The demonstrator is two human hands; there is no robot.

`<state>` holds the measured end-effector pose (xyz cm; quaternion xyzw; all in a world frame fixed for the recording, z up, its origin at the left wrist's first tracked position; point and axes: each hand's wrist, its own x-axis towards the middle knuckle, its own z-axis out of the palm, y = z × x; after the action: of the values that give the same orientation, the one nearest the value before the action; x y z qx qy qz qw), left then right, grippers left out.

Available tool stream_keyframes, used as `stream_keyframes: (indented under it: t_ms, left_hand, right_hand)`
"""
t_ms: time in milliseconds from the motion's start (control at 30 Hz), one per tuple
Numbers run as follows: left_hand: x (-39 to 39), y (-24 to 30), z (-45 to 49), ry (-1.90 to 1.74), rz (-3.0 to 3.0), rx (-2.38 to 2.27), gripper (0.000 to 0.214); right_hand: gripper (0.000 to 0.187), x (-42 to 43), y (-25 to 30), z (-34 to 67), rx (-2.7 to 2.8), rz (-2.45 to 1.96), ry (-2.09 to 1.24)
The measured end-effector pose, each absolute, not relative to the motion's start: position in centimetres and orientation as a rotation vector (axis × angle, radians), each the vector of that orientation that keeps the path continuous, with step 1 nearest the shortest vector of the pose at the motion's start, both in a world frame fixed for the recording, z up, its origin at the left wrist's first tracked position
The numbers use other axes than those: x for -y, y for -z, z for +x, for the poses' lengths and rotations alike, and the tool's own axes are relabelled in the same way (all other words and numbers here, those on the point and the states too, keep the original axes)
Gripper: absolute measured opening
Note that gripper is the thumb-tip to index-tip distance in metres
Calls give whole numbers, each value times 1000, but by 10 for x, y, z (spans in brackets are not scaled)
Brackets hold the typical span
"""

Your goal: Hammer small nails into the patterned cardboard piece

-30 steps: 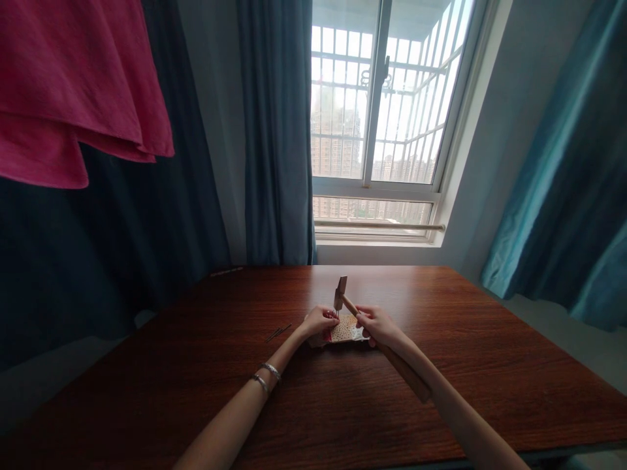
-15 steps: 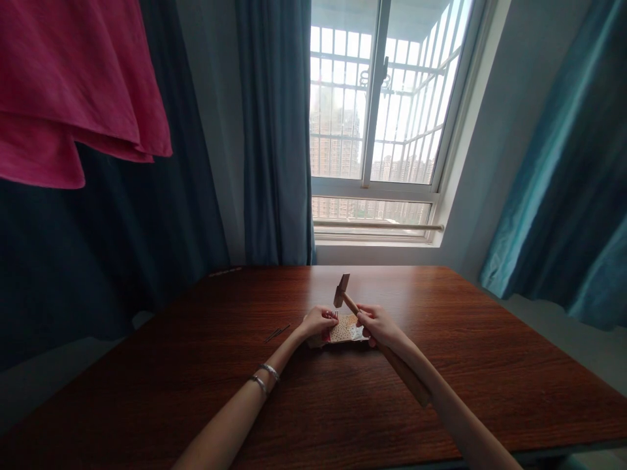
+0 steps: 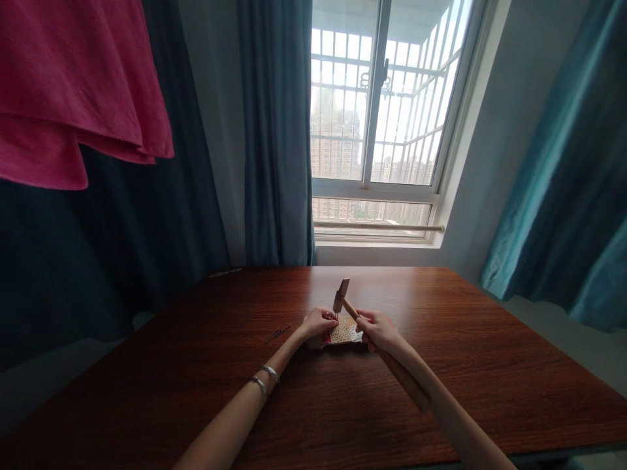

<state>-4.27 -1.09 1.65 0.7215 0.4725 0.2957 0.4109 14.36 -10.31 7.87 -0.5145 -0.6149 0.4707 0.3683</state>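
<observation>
A small board with a dotted top (image 3: 344, 331) lies on the brown wooden table (image 3: 196, 365). My left hand (image 3: 317, 322) is pinched closed at the board's left end, holding a thin upright nail under the hammer. My right hand (image 3: 379, 330) grips the wooden handle of a hammer (image 3: 341, 295) close to its metal head. The head hangs just above my left fingertips. The handle's long end runs back along my right forearm.
Two or three loose nails (image 3: 277, 334) lie on the table left of the board. A window (image 3: 377, 117) with blue curtains (image 3: 277, 130) is beyond the table's far edge. A pink cloth (image 3: 73, 85) hangs at upper left.
The hammer head rose slightly and has come back down toward my left fingers. Both hands stay at the board.
</observation>
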Motion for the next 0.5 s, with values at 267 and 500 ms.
stream_keyframes:
  t_ms: [267, 500]
  left_hand:
    - [11, -16, -43, -755, 1830, -1192, 31]
    - [-1, -1, -45, -758, 1872, -1171, 35]
  right_hand:
    - [45, 101, -74, 156, 1414, -1267, -1191]
    - [50, 89, -50, 197, 1263, -1444, -905]
